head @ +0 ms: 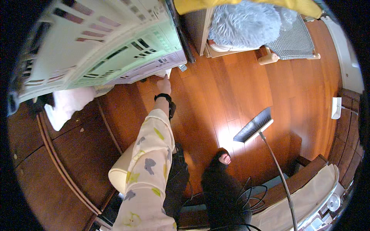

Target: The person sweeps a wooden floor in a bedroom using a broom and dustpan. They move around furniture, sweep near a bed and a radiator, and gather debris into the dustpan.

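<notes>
My left hand (164,84), in a pale printed sleeve with a black band at the wrist, reaches forward and low. Its fingertips are at a white object (166,73) beneath the lower edge of a plastic storage unit (130,55) in white, green and lilac; whether they grip it is unclear. The right hand is out of view. A broom (254,127) with dark bristles and a pale head lies over the wooden floor (208,109), its metal handle (279,170) running out past the bottom edge. My bare toes (224,159) show below a black trouser leg (218,184).
A white dustpan (336,108) stands at the far right. Beyond are a fluffy grey cushion (245,26) and a low wooden-legged stool (292,43). Black cable (255,196) coils beside my leg. A cream rounded container (118,174) and pale cloth (72,104) are at the left.
</notes>
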Demonstrator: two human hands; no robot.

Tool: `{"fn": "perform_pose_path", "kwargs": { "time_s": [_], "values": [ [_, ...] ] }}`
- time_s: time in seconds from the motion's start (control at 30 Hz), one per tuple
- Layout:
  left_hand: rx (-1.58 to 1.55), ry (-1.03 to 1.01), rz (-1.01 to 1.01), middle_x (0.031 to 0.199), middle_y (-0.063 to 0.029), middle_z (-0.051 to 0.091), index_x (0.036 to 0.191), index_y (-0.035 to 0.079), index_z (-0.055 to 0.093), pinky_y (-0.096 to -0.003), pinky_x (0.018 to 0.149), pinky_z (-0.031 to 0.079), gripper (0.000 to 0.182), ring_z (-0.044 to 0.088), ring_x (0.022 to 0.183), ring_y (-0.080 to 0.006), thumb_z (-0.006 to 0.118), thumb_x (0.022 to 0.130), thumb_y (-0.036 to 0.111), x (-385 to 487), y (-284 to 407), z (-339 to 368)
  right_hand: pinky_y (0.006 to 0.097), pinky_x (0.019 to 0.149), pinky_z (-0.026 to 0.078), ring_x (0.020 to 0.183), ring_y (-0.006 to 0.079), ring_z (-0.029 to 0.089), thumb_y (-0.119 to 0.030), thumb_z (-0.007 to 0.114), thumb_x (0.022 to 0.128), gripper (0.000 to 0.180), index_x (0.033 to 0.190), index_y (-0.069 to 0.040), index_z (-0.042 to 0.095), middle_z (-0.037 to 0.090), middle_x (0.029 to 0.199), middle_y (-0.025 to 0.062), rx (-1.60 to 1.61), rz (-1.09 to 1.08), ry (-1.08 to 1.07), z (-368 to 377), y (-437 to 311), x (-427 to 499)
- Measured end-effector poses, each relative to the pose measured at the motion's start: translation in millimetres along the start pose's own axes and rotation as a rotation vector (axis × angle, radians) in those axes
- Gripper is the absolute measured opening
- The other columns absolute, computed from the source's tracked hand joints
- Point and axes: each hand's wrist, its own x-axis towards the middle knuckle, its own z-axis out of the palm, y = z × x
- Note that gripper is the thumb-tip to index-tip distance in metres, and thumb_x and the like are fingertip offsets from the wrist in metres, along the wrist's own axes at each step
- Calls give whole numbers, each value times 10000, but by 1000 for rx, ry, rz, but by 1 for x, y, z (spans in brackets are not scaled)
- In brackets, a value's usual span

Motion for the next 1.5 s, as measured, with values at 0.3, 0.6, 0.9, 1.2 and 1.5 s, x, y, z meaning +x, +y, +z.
{"fn": "perform_pose_path", "kwargs": {
  "time_s": [0.3,0.6,0.9,1.2,1.5],
  "values": [
    [-205,35,160,950,-172,614,900,-72,582,-386,695,450,399,591,813,-296,671,734,280,30,-41,5,297,313,305,325,159,397,-424,519,809,465,563,-31,493,470,453,71,-6,-30,11,6,3,3],
    [-283,-22,120,893,-197,615,858,-73,581,-409,652,441,471,592,778,-310,675,717,366,15,-60,19,297,322,314,335,160,404,-408,514,809,442,594,-22,501,479,468,74,-19,-116,23,14,-11,13],
    [-138,94,41,792,-253,608,772,-82,601,-438,575,439,429,597,716,-356,670,721,338,49,-39,31,297,331,323,346,160,412,-392,508,809,422,625,-12,509,489,482,76,-55,-96,38,11,-26,21],
    [-549,-458,-218,460,-5,380,859,110,492,-296,311,293,332,362,342,-136,351,881,410,-57,-92,33,297,339,331,357,160,420,-376,502,808,403,656,-3,518,499,497,79,-94,-207,21,-25,-28,17],
    [-407,-193,96,654,-47,543,796,45,592,-372,527,434,219,499,588,-199,422,861,167,-316,27,-126,298,348,340,367,160,427,-361,496,808,387,686,6,526,508,511,82,-266,-559,-91,-98,-108,43]
  ]
}}
